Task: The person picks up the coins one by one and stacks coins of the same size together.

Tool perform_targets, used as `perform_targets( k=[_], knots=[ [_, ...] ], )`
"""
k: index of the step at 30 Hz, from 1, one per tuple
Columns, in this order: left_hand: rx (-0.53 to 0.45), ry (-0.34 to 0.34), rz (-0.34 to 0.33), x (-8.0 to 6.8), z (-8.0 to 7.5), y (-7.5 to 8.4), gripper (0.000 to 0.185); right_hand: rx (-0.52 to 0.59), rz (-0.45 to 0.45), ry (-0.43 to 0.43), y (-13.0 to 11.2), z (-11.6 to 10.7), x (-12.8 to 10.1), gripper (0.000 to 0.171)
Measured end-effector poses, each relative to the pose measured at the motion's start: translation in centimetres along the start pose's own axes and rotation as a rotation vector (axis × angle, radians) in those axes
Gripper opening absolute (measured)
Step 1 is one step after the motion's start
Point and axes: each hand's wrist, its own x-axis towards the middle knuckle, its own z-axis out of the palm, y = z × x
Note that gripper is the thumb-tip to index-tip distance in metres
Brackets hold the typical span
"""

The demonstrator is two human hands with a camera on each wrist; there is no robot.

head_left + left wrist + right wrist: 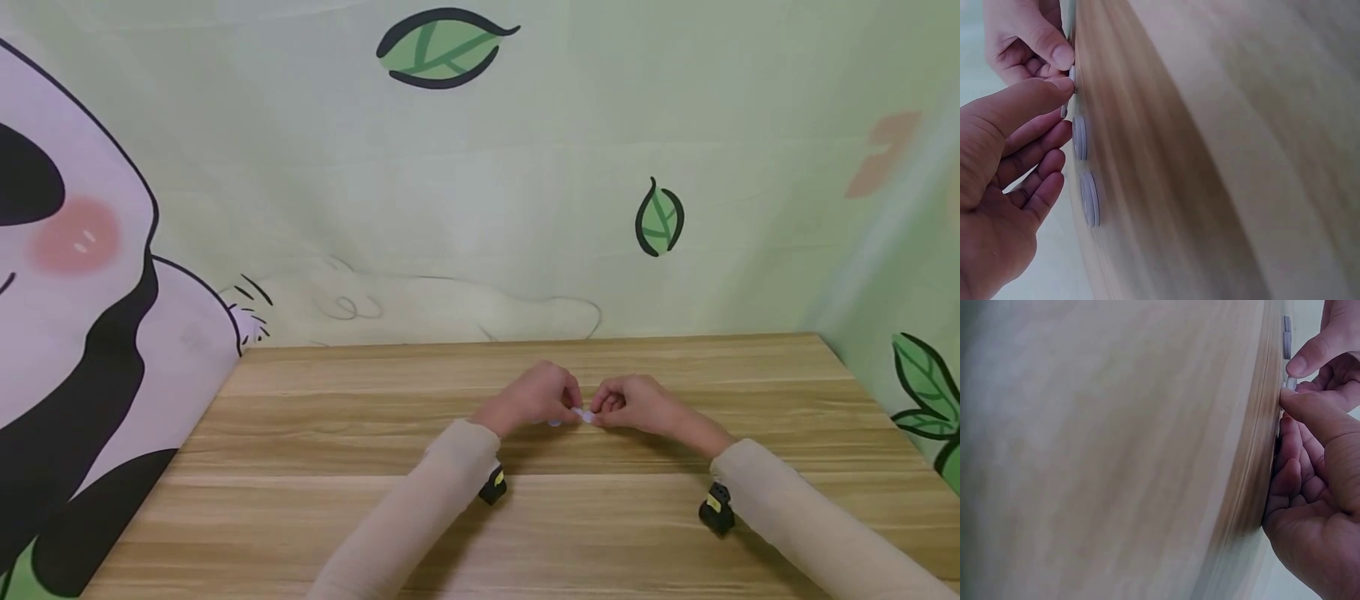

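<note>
Two hands, left hand (538,396) and right hand (636,403), pinching one small pale flat disc (582,414), two matching discs (1085,169) flat on wooden table (375,500) at 6 o'clock of it.

Bench (315,517): wood-grain top, matt, smooth. Discs (1089,199): pale plastic, smooth. Backdrop (525,167): printed cloth, matt. Sleeves (420,517): beige knit.

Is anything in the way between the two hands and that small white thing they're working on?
Nothing visible. The left hand and right hand both already pinch the small white flat piece between fingertips, over the wooden table. Two more pale round discs lie beside it.
</note>
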Motion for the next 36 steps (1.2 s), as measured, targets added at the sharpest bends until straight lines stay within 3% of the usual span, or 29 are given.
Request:
perform_targets(
  k=[16,25,36],
  knots=[
    [0.030,0.007,0.032,0.49,0.52,0.95,0.013,-0.007,-0.039,0.016,-0.13,-0.15,-0.07,0.011],
    [-0.032,-0.006,-0.042,0.10,-0.02,0.61,0.015,-0.001,-0.035,-0.005,-0.03,-0.29,-0.26,0.010],
    [0.021,-0.008,-0.015,0.32,0.04,0.82,0.010,-0.025,-0.033,-0.020,0.33,-0.25,0.14,0.009]
  ],
)
